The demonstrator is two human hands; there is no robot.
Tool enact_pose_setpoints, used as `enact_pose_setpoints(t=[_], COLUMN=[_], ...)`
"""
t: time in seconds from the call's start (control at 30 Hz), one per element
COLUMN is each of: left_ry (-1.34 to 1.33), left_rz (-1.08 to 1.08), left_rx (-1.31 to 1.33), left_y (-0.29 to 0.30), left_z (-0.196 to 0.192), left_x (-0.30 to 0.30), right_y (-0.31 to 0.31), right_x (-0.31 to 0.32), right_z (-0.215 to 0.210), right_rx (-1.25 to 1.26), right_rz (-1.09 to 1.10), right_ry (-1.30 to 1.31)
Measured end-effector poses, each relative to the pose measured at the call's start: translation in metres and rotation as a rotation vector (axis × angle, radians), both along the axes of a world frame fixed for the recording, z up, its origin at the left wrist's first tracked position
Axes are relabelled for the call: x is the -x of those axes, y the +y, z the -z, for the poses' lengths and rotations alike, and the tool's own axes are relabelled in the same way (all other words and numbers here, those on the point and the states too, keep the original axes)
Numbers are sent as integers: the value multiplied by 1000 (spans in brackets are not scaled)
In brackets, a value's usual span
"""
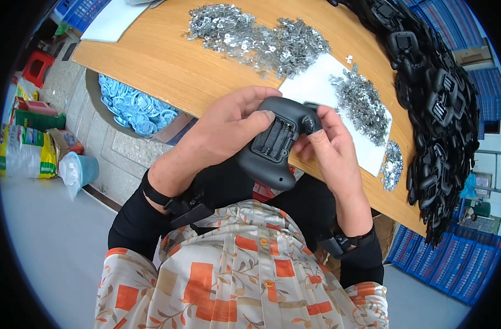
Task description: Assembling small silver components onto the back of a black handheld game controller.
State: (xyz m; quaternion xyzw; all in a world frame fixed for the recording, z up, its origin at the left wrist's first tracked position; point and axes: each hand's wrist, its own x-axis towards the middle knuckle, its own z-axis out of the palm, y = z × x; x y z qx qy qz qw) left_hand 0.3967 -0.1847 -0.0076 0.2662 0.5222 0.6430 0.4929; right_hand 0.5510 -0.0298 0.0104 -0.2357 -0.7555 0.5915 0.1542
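Note:
A black game controller (266,167) is held tilted above the table's near edge, its back facing up. The battery compartment (273,140) in its back lies uncovered, and no batteries show in it. My left hand (220,123) grips the controller from the left, thumb on the back beside the compartment. At the right end, my right hand (333,151) holds it with the thumb by the trigger and fingers curled round the far side. Whether the right fingertips also hold a small part is hidden. Beyond the hands, small silvery metal pieces (363,107) lie heaped on a white sheet (316,82).
More metal pieces (300,46) spread across the wooden table (157,49). Black controllers (442,104) are piled along its right side. A bin of light-blue plastic parts (132,107) stands by the left edge. Blue crates (453,260) stand at the right, a red stool (38,67) at the far left.

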Motion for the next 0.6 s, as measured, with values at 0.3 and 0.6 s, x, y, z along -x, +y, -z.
enact_pose_setpoints(t=[0.3, 0.6], left_ry=[181, 933], left_rz=[-39, -40], left_rx=[-40, -9], left_y=[5, 6], left_z=[7, 2], left_x=[-11, -12], right_y=[3, 1], right_x=[-6, -3], right_z=[3, -14], right_rx=[532, 578], right_rz=[-75, -79], right_ry=[-1, 36])
